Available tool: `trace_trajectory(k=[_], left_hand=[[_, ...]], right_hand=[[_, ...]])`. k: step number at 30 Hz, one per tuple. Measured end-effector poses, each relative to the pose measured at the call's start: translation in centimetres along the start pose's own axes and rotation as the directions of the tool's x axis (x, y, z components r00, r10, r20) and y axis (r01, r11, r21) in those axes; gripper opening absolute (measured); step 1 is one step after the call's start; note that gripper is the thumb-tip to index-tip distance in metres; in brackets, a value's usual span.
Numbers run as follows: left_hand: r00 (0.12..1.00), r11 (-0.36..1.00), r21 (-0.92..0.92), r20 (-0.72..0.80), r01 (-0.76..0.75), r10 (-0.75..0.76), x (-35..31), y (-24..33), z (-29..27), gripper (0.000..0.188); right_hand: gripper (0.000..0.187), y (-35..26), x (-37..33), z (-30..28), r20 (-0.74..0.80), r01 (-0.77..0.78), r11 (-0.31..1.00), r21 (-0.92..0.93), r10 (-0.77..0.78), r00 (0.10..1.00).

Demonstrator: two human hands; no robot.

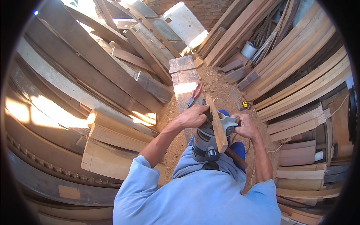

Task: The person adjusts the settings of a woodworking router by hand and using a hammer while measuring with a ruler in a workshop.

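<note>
A grey and black electric router [205,141] rests upside down or tilted in my lap, its pale grey base [228,122] turned up. Across it lies a narrow wooden strip [216,125], slanting from far to near. My left hand [193,116] is closed at the router's left side, its fingertips next to the strip; part of its grip is hidden. On the right, my right hand [245,126] closes round the edge of the router's base. Red-handled pliers [194,95] lie on a worn plank [183,77] just beyond my left hand.
Sawdust covers the floor [215,82]. A yellow tape measure [245,104] lies on it, right of the plank. Long boards [93,60] lean at the left, with more stacked boards [296,56] at the right. Thick wooden pieces [112,150] stand near my left elbow.
</note>
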State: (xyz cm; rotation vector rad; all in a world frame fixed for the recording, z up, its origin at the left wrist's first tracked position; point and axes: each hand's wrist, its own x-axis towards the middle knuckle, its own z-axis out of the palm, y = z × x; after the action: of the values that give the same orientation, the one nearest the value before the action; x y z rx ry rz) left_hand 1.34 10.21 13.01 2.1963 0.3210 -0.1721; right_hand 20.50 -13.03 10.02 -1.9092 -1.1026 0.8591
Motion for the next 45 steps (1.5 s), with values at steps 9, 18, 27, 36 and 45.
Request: trace_trajectory(k=[9,18,27,36,45], left_hand=[[0.977,0.977,0.010,-0.012,-0.214,0.214,-1.2,-0.2,-1.1,0.067],[0.993,0.984,-0.136,0.008,-0.118,0.120,-3.0,-2.5,-0.7,0.076],[0.930,0.932,-0.186,-0.260,-0.312,0.259,1.9,-4.3,0.2,0.043],[0.776,0.858,0.125,-0.377,-0.498,0.506,-1.3,-1.1,2.0,0.053],[0.782,0.952,0.249,-0.551,-0.179,0.291,-1.1,2.6,3.4,0.062]], right_hand=[[0.041,-5.7,-1.7,0.2,-0.038,0.111,0.957,-0.267,-0.126,0.991],[0.034,-7.3,-2.3,1.3,-0.069,0.085,0.957,-0.276,-0.108,0.992],[0.029,-3.5,1.1,0.3,-0.053,-0.034,0.990,-0.137,0.027,0.998],[0.032,-0.9,2.1,-0.5,0.036,-0.126,0.992,0.002,0.126,0.991],[0.045,-1.6,2.6,0.5,-0.077,0.132,0.990,-0.039,-0.135,0.988]])
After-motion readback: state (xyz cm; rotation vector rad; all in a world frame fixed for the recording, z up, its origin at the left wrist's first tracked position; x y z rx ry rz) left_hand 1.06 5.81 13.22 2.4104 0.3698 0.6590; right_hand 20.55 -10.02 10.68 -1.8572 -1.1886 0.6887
